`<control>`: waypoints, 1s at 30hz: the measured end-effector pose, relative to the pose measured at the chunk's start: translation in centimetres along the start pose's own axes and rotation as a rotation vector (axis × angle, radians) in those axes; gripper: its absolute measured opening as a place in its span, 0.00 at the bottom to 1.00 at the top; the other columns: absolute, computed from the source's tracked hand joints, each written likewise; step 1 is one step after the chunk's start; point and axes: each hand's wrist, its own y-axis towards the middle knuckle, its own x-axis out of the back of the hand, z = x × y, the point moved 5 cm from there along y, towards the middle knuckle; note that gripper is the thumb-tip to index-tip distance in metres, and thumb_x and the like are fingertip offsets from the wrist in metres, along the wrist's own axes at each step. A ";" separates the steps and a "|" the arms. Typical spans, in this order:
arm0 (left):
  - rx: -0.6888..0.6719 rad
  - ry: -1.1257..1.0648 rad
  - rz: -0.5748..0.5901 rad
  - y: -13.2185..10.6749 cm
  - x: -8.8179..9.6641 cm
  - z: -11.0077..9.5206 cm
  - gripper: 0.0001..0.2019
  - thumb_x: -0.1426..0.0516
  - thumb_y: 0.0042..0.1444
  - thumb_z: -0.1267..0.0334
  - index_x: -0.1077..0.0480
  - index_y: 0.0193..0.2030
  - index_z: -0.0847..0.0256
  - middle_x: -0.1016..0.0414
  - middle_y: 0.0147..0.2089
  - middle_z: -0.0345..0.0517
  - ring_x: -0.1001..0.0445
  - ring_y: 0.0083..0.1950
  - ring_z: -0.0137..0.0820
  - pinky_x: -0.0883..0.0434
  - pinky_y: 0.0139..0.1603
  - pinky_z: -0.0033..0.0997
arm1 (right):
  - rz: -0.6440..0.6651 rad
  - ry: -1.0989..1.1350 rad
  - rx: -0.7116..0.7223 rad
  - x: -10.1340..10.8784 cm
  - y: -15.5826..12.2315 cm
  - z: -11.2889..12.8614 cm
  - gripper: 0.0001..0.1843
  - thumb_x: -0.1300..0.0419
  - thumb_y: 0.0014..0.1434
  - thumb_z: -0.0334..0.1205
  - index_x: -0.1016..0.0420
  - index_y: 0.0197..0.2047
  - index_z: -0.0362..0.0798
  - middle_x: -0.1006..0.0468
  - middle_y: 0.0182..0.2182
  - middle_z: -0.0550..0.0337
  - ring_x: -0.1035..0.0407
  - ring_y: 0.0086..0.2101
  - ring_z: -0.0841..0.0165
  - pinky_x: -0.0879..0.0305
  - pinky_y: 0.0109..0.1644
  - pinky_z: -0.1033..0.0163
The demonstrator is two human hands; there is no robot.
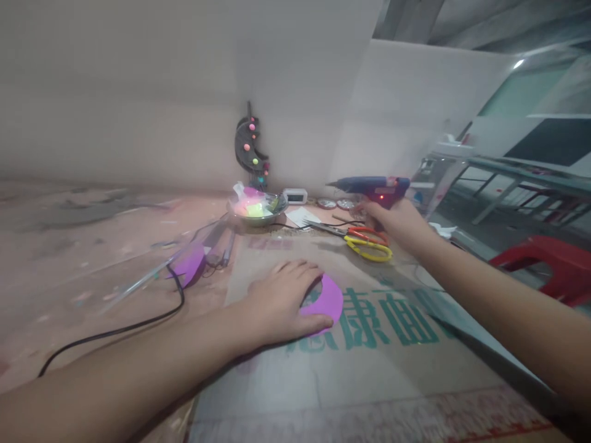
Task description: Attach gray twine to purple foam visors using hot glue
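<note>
My left hand [286, 304] lies flat over a purple paper piece [331, 301], its thumb and fingers spread on the printed cardboard sheet [286, 394]. Much of the paper is hidden under the palm. Raised at the right, my right hand [392, 218] grips a blue hot glue gun [376, 187] by its handle. The nozzle points left, and a small red light glows on the body. Just below that hand, scissors [367, 243] with one red and one yellow handle loop rest on the cardboard, blades toward the left.
Behind the cardboard stand a clear bowl [258, 216] of colourful bits and a small digital clock [295, 196]. A dark crescent ornament [249, 147] with coloured balls is against the wall. Left lie purple paper [190, 264] and a black cable [138, 321]. A red stool [549, 264] stands right.
</note>
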 end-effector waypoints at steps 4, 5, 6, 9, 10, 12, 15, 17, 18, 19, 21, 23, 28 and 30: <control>0.008 0.078 -0.016 -0.3 0.4 -0.6 0.29 0.42 0.54 0.41 0.30 0.57 0.56 0.36 0.65 0.55 0.37 0.63 0.53 0.37 0.61 0.54 | 0.082 0.002 0.000 -0.9 -3.6 -0.8 0.13 0.41 0.58 0.46 0.20 0.38 0.48 0.19 0.27 0.57 0.27 0.28 0.65 0.31 0.33 0.63; 0.006 0.107 -0.016 -0.4 0.5 -0.9 0.27 0.42 0.55 0.42 0.29 0.56 0.56 0.35 0.64 0.55 0.36 0.62 0.52 0.36 0.60 0.54 | 0.107 -0.002 -0.006 -1.2 -4.2 -1.3 0.13 0.41 0.58 0.46 0.20 0.39 0.48 0.19 0.27 0.58 0.26 0.28 0.64 0.30 0.33 0.62; -0.004 0.134 -0.013 -0.5 0.5 -1.2 0.25 0.43 0.56 0.43 0.28 0.55 0.56 0.33 0.61 0.55 0.35 0.60 0.51 0.35 0.58 0.53 | 0.124 -0.012 -0.017 -1.6 -4.6 -1.9 0.13 0.40 0.57 0.47 0.20 0.40 0.49 0.19 0.26 0.58 0.26 0.27 0.64 0.30 0.32 0.61; -0.026 0.180 0.017 -0.8 0.4 -2.0 0.21 0.47 0.61 0.47 0.27 0.52 0.58 0.27 0.49 0.53 0.31 0.52 0.47 0.32 0.53 0.49 | 0.098 -0.049 -0.038 -2.2 -5.2 -3.3 0.13 0.40 0.56 0.49 0.20 0.35 0.49 0.22 0.23 0.59 0.27 0.26 0.61 0.29 0.31 0.58; -0.015 0.183 0.013 -0.8 0.3 -2.0 0.22 0.47 0.61 0.46 0.27 0.53 0.59 0.27 0.49 0.54 0.30 0.51 0.47 0.32 0.52 0.49 | 0.068 -0.059 -0.033 -2.3 -5.3 -3.5 0.12 0.39 0.55 0.49 0.20 0.34 0.50 0.22 0.23 0.59 0.26 0.28 0.60 0.29 0.33 0.57; 0.021 0.166 -0.021 -0.7 0.3 -1.6 0.29 0.46 0.57 0.40 0.30 0.56 0.60 0.28 0.54 0.56 0.31 0.54 0.50 0.33 0.54 0.51 | -0.001 -0.075 -0.025 -2.4 -5.3 -3.6 0.10 0.38 0.54 0.49 0.22 0.32 0.52 0.23 0.22 0.59 0.25 0.32 0.57 0.28 0.36 0.55; 0.048 0.088 -0.024 -0.3 0.1 -0.7 0.40 0.44 0.52 0.36 0.39 0.65 0.63 0.36 0.65 0.59 0.38 0.64 0.53 0.39 0.63 0.53 | -0.073 -0.080 -0.067 -2.4 -5.5 -3.3 0.11 0.37 0.54 0.51 0.23 0.34 0.52 0.21 0.26 0.58 0.25 0.34 0.56 0.29 0.39 0.54; 0.049 0.035 0.019 0.0 -0.2 -0.3 0.42 0.42 0.52 0.38 0.42 0.67 0.62 0.38 0.67 0.58 0.41 0.67 0.54 0.41 0.65 0.54 | -0.086 -0.057 -0.124 -2.4 -5.5 -3.4 0.14 0.37 0.54 0.53 0.23 0.34 0.51 0.21 0.28 0.57 0.26 0.34 0.57 0.30 0.38 0.55; 0.051 0.012 0.034 0.2 -0.2 -0.1 0.42 0.41 0.51 0.39 0.42 0.67 0.61 0.38 0.67 0.58 0.41 0.67 0.53 0.41 0.65 0.54 | -0.079 -0.029 -0.142 -2.4 -5.5 -3.4 0.15 0.37 0.54 0.54 0.23 0.34 0.50 0.21 0.27 0.56 0.26 0.33 0.58 0.30 0.38 0.56; 0.054 -0.010 0.041 0.3 -0.2 0.0 0.41 0.40 0.51 0.40 0.42 0.67 0.60 0.37 0.67 0.57 0.40 0.66 0.53 0.40 0.64 0.54 | -0.062 0.015 -0.143 -2.5 -5.5 -3.4 0.16 0.38 0.55 0.54 0.24 0.33 0.49 0.21 0.27 0.56 0.26 0.32 0.59 0.30 0.37 0.57; 0.045 -0.051 0.044 0.4 -0.1 0.0 0.40 0.39 0.50 0.43 0.41 0.67 0.59 0.36 0.66 0.56 0.39 0.65 0.52 0.38 0.63 0.54 | -0.012 0.143 -0.100 -2.7 -5.3 -3.2 0.18 0.39 0.57 0.56 0.23 0.34 0.49 0.21 0.27 0.56 0.27 0.31 0.61 0.31 0.37 0.59; 0.014 -0.090 0.049 0.5 0.0 -0.2 0.39 0.38 0.51 0.46 0.41 0.67 0.58 0.36 0.66 0.54 0.39 0.66 0.51 0.38 0.64 0.53 | 0.023 0.271 -0.039 -2.7 -4.9 -2.7 0.18 0.40 0.58 0.57 0.23 0.36 0.49 0.20 0.29 0.56 0.27 0.31 0.64 0.31 0.37 0.60; -0.074 -0.195 0.046 0.3 0.0 -0.7 0.32 0.38 0.53 0.52 0.37 0.65 0.53 0.40 0.68 0.53 0.40 0.67 0.46 0.39 0.66 0.48 | -0.067 0.452 0.093 0.1 -3.1 0.5 0.17 0.39 0.58 0.55 0.26 0.31 0.50 0.25 0.24 0.61 0.33 0.23 0.69 0.33 0.30 0.62; -0.088 -0.229 0.050 0.3 -0.2 -0.7 0.29 0.38 0.54 0.53 0.35 0.63 0.53 0.39 0.66 0.52 0.38 0.65 0.44 0.37 0.64 0.45 | -0.121 0.528 0.162 1.5 -2.2 2.5 0.15 0.38 0.59 0.53 0.28 0.32 0.51 0.25 0.26 0.62 0.38 0.21 0.73 0.37 0.26 0.64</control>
